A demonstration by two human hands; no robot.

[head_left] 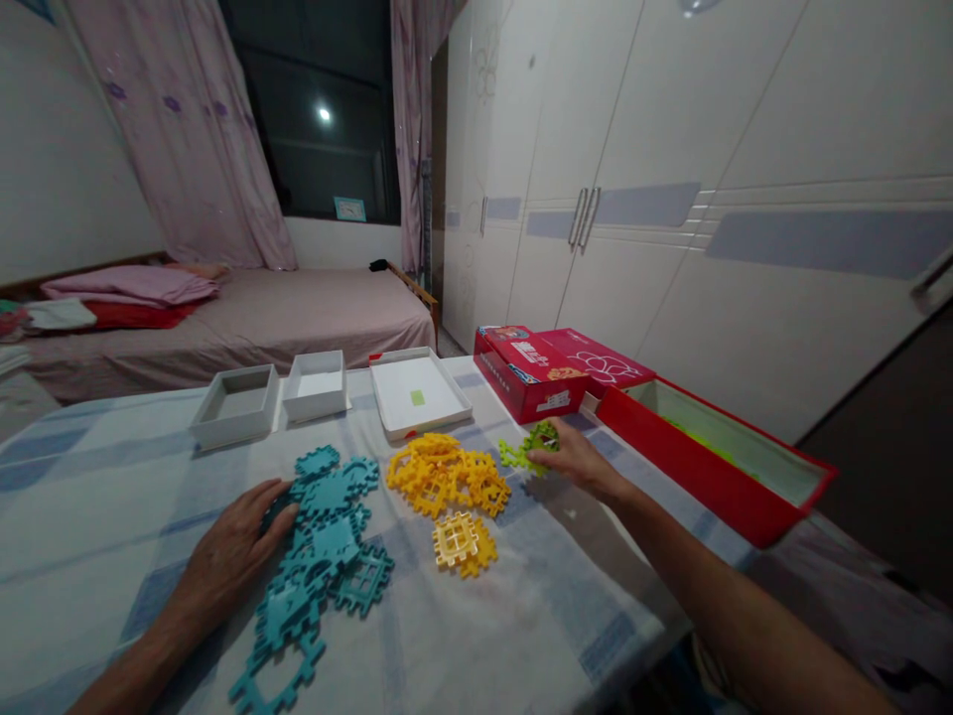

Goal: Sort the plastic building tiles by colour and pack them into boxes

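Observation:
A spread-out pile of teal interlocking plastic building pieces (332, 536) with notched edges lies on the table. At its left edge is my left hand (242, 531), thumb and fingers apart, the fingertips touching the teal pieces. Over the table's right part, my right hand (570, 452) is closed on lime green interlocking pieces (517, 455), some partly hidden by the fingers. Between the hands sits a heap of yellow interlocking pieces (439, 472). Nearer to me lie a pale yellow square piece (456, 539) and a yellow one partly under it.
Two small white boxes (234, 402) and a shallow white tray (421, 392) stand along the far side. A closed red box (528, 372) is at the back right. Beside it, an open red box (700, 467) holds bright green pieces. A checked cloth (96, 497) covers the table.

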